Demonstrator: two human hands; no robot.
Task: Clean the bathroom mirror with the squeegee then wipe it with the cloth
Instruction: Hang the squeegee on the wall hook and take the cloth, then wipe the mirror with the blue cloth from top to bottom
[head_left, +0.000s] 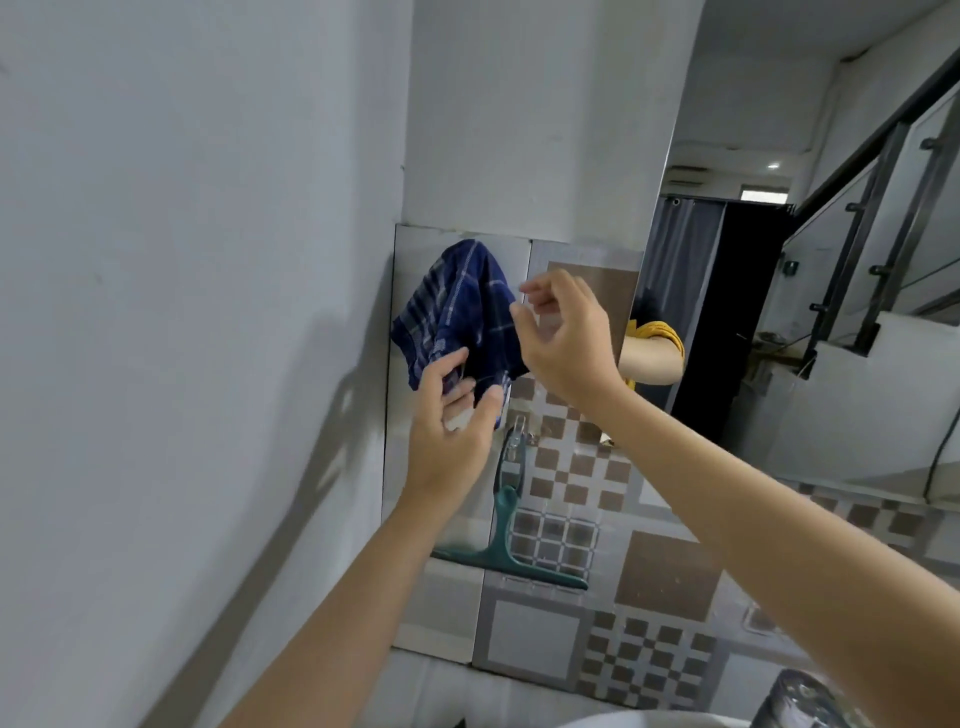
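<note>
The left hand (457, 415) pinches the blue checked cloth (460, 312) by its lower edge while the right hand (563, 338) hovers open beside it, near the mirror (779, 260), so the loosely bunched cloth could slip and fall past the hanging squeegee (506, 525).

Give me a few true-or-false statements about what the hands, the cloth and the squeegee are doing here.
1. The left hand holds the dark blue checked cloth. True.
2. The right hand grips the green plastic squeegee. False: the squeegee hangs from a metal hook on the wall, and neither hand touches it.
3. The squeegee hangs with its blade at the bottom. True.
4. The cloth lies folded on the floor. False: it is held up against the patterned grey and brown wall tiles.
5. The right hand's fingers are open, beside the cloth. True.
</note>
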